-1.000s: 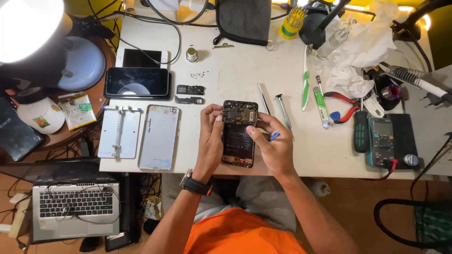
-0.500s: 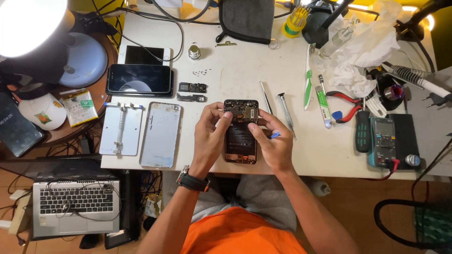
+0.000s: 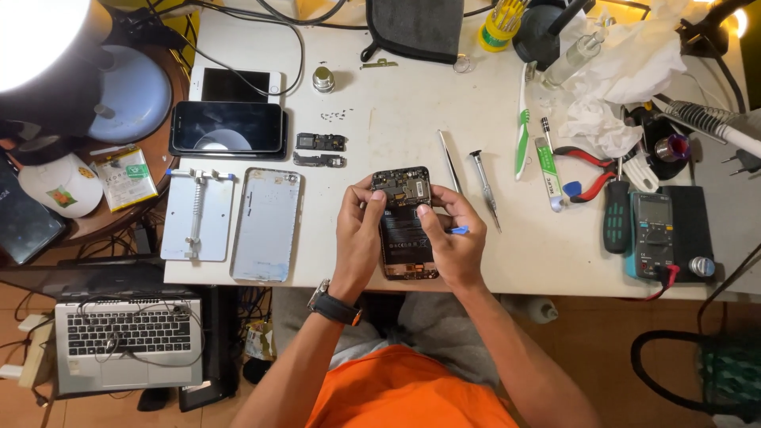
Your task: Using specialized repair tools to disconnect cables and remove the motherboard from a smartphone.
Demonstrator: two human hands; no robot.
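Opened phone between both hands.

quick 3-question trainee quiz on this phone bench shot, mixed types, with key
1. True or false: the opened phone lies untouched on the table while both hands rest beside it.
2. Which lies just left of the left hand? A) silver back cover B) green multimeter C) pliers
3. Fill in: the right hand holds a small ___ tool at its fingertips.

Key
1. False: both hands grip the phone, thumbs on its exposed inside.
2. A
3. blue
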